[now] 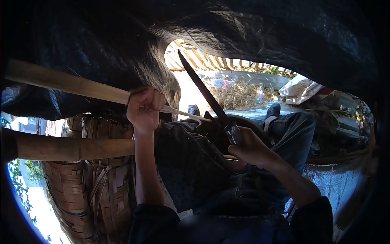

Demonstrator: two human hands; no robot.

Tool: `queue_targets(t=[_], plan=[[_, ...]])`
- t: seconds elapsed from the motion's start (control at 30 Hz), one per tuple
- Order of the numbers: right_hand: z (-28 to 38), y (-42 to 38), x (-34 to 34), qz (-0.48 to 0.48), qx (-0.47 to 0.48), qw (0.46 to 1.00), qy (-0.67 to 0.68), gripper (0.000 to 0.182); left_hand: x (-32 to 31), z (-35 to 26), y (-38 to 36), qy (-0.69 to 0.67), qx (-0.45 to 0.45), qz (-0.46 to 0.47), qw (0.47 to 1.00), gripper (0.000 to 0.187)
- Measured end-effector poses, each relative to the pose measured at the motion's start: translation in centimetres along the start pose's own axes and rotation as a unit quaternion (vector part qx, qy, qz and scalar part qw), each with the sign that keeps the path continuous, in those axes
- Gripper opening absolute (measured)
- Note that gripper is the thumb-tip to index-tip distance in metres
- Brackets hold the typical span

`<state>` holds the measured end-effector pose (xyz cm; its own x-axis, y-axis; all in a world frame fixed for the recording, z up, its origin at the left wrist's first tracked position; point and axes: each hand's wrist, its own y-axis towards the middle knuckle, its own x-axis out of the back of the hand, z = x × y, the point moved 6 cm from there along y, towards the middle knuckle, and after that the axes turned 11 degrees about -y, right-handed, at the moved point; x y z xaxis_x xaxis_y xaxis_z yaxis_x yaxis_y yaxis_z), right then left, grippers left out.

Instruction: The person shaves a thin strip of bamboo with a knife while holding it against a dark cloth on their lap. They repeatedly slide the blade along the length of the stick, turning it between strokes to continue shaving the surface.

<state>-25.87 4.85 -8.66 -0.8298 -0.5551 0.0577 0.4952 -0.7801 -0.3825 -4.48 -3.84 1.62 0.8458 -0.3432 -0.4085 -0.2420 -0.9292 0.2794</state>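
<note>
My left hand [144, 107] is closed around a long pale bamboo strip [69, 83] that runs from the upper left down to a thin tip near my knee. In my right hand [250, 148] I grip the handle of a long dark knife [203, 89], its blade pointing up and to the left. The blade's base is close to the strip's thin end. Both forearms reach out over my lap, which is covered by dark trousers.
A thick bamboo pole [69, 148] crosses at the left. Woven bamboo baskets [93, 191] stand below it. A black tarp [252, 36] hangs overhead. Beyond my feet lie dry straw [239, 95], a bottle and a slatted fence.
</note>
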Motion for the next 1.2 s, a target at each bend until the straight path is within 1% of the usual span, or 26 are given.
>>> queue_targets(t=[0.13,0.2,0.23,0.27,0.3,0.33,0.37,0.4,0.43,0.5,0.63,0.7,0.73,0.77,0.8,0.83,0.9,0.93,1.0,1.03,1.07,1.1,1.13,1.17,1.2], plan=[[-1.1,-0.6,-0.2,0.017,-0.037,0.999,-0.009,0.025,0.5,1.1,-0.3,-0.021,0.02,-0.026,0.999,0.031],[-2.2,-0.3,-0.7,-0.015,0.033,0.998,-0.056,0.025,0.7,1.0,-0.2,-0.005,0.011,-0.039,0.999,0.031],[-3.1,-0.2,-1.2,-0.013,0.033,0.998,-0.058,0.025,0.6,1.0,-0.1,-0.005,0.01,-0.041,0.999,0.031],[-3.1,-0.3,-1.1,-0.084,0.105,0.985,-0.108,0.024,0.6,1.1,0.0,-0.002,0.011,-0.057,0.998,0.03],[-2.6,-0.6,-0.9,-0.154,0.176,0.96,-0.157,0.024,0.7,1.1,0.0,0.002,0.012,-0.073,0.997,0.03],[-1.5,-0.7,-0.7,-0.151,0.176,0.96,-0.157,0.024,0.7,1.1,0.1,0.003,0.012,-0.075,0.997,0.03],[-1.1,-0.5,-1.1,-0.057,0.075,0.99,-0.106,0.024,0.8,1.2,0.1,-0.007,0.013,-0.072,0.997,0.03],[-1.0,-0.7,-1.8,0.037,-0.027,0.998,-0.052,0.024,0.8,1.2,0.1,-0.016,0.014,-0.068,0.997,0.03],[-0.4,-0.9,-1.8,0.037,-0.026,0.998,-0.051,0.024,0.8,1.3,0.1,-0.015,0.014,-0.067,0.998,0.03],[0.6,-1.2,-2.3,0.072,-0.019,0.997,-0.018,0.018,0.4,1.3,-0.1,-0.008,0.014,-0.034,0.999,0.03],[1.9,-0.9,-2.3,0.073,-0.008,0.997,0.016,0.015,0.5,1.2,-0.3,-0.014,0.011,-0.035,0.999,0.03],[0.4,-0.7,-3.5,0.106,-0.079,0.99,0.05,0.017,0.7,1.2,-0.2,-0.022,0.014,-0.044,0.999,0.03],[-0.3,-0.4,-3.8,0.104,-0.079,0.99,0.052,0.017,0.8,1.2,-0.2,-0.022,0.015,-0.041,0.999,0.03],[-1.3,-0.2,-4.1,0.115,-0.097,0.988,0.023,0.019,0.9,1.3,-0.3,-0.016,0.018,-0.037,0.999,0.03],[-1.6,-0.1,-4.0,0.123,-0.112,0.986,-0.007,0.021,0.8,1.4,-0.1,-0.009,0.018,-0.029,0.999,0.031],[-1.4,0.1,-3.5,0.119,-0.109,0.987,-0.008,0.021,0.7,1.3,0.3,-0.009,0.016,-0.025,1.0,0.031],[0.0,0.2,-2.4,0.11,-0.045,0.992,-0.039,0.023,0.4,1.4,0.0,-0.01,0.017,-0.031,0.999,0.031],[0.1,0.2,-2.4,0.113,-0.046,0.992,-0.041,0.023,0.4,1.4,0.0,-0.01,0.016,-0.034,0.999,0.031],[2.1,0.1,-1.3,0.008,0.106,0.991,-0.075,0.022,0.9,1.3,0.2,-0.015,0.022,-0.057,0.998,0.031],[2.4,0.0,-1.3,0.006,0.106,0.991,-0.076,0.022,1.0,1.3,0.3,-0.016,0.022,-0.055,0.998,0.031],[1.6,0.0,-2.1,0.06,0.003,0.998,-0.034,0.022,1.3,1.2,0.3,-0.022,0.02,-0.054,0.998,0.031],[0.7,-0.4,-2.9,0.112,-0.1,0.989,0.011,0.021,1.3,1.2,0.4,-0.026,0.019,-0.051,0.998,0.032],[-0.3,-0.2,-3.2,0.108,-0.098,0.989,0.012,0.021,1.1,1.2,0.2,-0.026,0.02,-0.046,0.998,0.032],[-2.0,0.4,-3.8,0.104,-0.087,0.991,-0.019,0.021,0.7,1.4,0.0,-0.016,0.024,-0.036,0.999,0.031],[-2.0,0.9,-3.8,0.098,-0.075,0.991,-0.051,0.02,0.3,1.5,0.3,-0.005,0.025,-0.023,0.999,0.031]])
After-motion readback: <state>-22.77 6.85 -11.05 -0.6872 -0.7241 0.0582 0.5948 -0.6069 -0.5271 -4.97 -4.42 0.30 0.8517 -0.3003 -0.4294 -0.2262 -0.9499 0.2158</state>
